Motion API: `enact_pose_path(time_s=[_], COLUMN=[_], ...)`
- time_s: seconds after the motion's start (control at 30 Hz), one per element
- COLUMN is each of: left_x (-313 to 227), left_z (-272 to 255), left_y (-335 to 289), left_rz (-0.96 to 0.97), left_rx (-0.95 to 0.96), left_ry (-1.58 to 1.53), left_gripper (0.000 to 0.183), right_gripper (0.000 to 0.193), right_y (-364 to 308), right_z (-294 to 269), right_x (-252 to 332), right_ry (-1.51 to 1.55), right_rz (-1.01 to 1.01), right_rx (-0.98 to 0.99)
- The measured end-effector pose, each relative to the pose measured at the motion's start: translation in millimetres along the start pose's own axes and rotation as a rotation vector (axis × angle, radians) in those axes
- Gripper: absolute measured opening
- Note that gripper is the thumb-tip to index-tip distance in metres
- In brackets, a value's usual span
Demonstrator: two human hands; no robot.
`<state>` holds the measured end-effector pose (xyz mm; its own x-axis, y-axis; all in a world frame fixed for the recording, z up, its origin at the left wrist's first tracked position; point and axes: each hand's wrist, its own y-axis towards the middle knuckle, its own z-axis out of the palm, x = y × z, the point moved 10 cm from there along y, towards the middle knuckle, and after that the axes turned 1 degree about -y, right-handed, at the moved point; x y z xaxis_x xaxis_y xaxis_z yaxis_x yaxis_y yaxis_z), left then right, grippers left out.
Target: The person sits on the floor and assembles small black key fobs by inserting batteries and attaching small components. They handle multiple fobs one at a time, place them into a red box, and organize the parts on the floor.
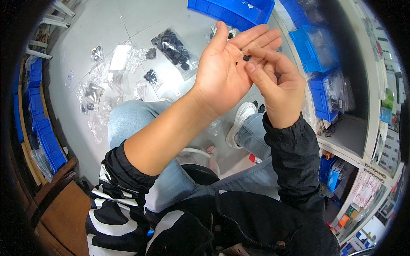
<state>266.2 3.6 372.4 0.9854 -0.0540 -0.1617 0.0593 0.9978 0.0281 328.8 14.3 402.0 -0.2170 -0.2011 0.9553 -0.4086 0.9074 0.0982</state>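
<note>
On the floor (145, 17) a blue bin (213, 10) stood beyond a bag (174, 49) of black parts, while the left hand (224, 64) lay palm up, fingers extended, thumb apart, and the right hand (279, 85) pinched a black piece (247, 58) above that palm.

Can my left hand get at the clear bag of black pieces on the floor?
Probably yes: the bag looks mostly unobstructed, though the left hand, palm up, would need turning over.

Small part (247, 58) between left hand (224, 70) and right hand (279, 87), bags (173, 48) on floor (106, 25), bins (315, 49) either side
</note>
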Motion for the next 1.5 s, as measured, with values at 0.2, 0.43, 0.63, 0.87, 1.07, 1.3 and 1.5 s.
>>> enact_pose_path(time_s=[0.2, 0.43, 0.63, 0.87, 1.07, 1.3, 1.5], left_x=[3, -5, -39, -191, -242, -184, -164], left_z=[-2, -9, -25, -52, -189, -387, -466], left_y=[-2, -2, -12, -52, -117, -167, -168], left_rz=[-0.020, -0.005, -0.012, 0.162, 0.152, -0.046, -0.059], left_rx=[-0.010, -0.014, -0.014, -0.166, -0.606, -1.012, -1.143], left_ry=[0.030, -0.130, -0.260, 0.086, 0.677, 0.760, 0.961], left_gripper=[0.064, 0.065, 0.054, 0.027, 0.034, 0.016, 0.012], right_gripper=[0.015, 0.013, 0.019, 0.021, 0.018, 0.023, 0.020], right_y=[-2, 7, -6, -18, -123, -88, -85], right_z=[1, 12, 43, 82, 118, 189, 267], right_x=[4, -23, -44, -121, -267, -337, -391], right_ry=[-0.215, 0.628, 1.094, 1.221, 0.920, 0.730, 0.561], right_rz=[-0.056, 0.283, 0.610, 0.774, 1.325, 1.154, 1.220], right_rx=[-0.013, 0.156, 0.324, 0.406, 0.087, 0.123, 0.186])
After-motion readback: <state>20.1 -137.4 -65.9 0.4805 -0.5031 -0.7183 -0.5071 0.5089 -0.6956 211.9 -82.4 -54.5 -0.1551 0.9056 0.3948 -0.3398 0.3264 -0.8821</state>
